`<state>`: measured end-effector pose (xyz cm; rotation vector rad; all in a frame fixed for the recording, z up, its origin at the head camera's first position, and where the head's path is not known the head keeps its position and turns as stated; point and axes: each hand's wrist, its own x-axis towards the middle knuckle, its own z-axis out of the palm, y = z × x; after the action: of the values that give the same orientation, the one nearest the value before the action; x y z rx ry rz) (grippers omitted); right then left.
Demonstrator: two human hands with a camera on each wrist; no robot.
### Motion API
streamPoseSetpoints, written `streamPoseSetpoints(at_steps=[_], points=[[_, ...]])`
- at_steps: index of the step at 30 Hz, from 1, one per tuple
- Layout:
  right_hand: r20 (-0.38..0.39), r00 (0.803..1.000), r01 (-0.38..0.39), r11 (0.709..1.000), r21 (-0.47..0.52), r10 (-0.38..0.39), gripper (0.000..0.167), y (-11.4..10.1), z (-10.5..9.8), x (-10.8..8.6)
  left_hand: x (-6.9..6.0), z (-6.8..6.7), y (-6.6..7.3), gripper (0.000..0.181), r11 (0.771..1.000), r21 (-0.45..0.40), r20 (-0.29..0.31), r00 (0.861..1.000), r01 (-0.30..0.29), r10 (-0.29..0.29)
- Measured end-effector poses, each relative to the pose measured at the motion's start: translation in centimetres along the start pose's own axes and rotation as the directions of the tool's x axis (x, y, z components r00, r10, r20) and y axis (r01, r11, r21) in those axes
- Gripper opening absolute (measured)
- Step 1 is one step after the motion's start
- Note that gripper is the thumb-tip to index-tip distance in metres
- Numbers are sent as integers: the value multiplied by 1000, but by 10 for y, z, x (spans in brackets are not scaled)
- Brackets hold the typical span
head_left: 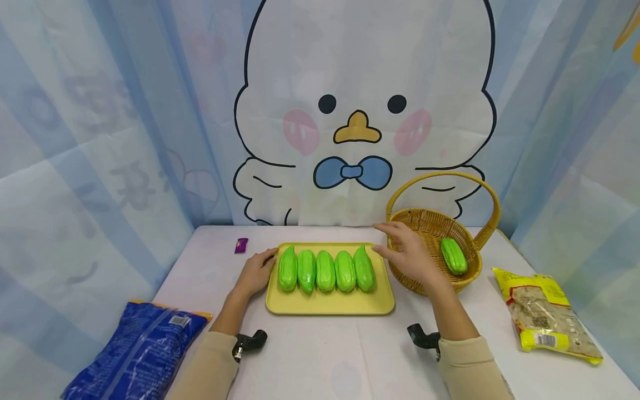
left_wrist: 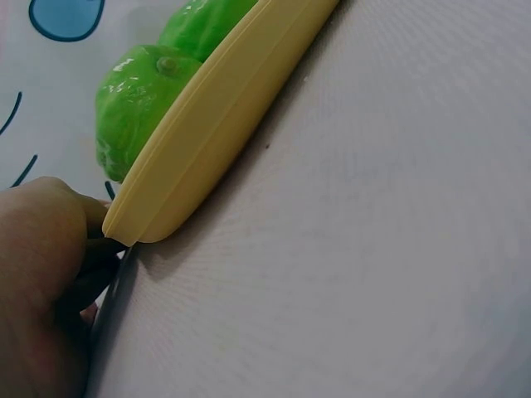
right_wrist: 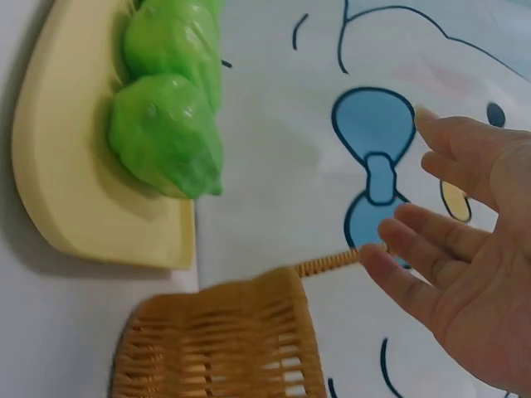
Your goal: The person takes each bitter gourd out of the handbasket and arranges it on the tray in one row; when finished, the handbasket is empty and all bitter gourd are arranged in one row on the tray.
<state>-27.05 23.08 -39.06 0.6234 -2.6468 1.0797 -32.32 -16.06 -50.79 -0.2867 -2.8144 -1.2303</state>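
Several glossy, bright green, ridged toy vegetables [head_left: 325,271] lie side by side on a yellow tray [head_left: 330,304]. My left hand [head_left: 256,272] touches the tray's far left corner. Its fingertips are partly hidden behind the rim [left_wrist: 178,182] in the left wrist view. Spread and slightly bent, the fingers of my right hand [head_left: 409,254] hold nothing, as the right wrist view [right_wrist: 469,257] shows. That hand hovers between the tray's right end and a wicker basket [head_left: 420,219], covering part of the basket's left side. Inside the basket lies one more green vegetable [head_left: 454,256].
The basket's arched handle [head_left: 445,173] rises high. Left of the tray lies a small purple wrapped packet [head_left: 241,245]. A blue bag [head_left: 142,350] is at the front left, and a yellow, partly see-through bag [head_left: 545,314] at the right. A printed curtain [head_left: 360,66] hangs behind.
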Motion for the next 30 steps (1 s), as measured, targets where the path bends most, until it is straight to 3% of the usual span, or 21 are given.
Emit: streamPoseSetpoints(at_steps=[12,22,30], points=[[-112,992,-59,998,-21,56,54,21,-29,-9,1,-3,-1,44,1000,-2,0,1000,12,-12],[-89,977,-202,975,-87,194,62,50,-41,-17,1,0,0,45,1000,-4,5,1000,15,-15],[-102,960,-274,943,-189,259,62,74,-44,-22,0,0,1,45,1000,-2,1,1000,9,-9]])
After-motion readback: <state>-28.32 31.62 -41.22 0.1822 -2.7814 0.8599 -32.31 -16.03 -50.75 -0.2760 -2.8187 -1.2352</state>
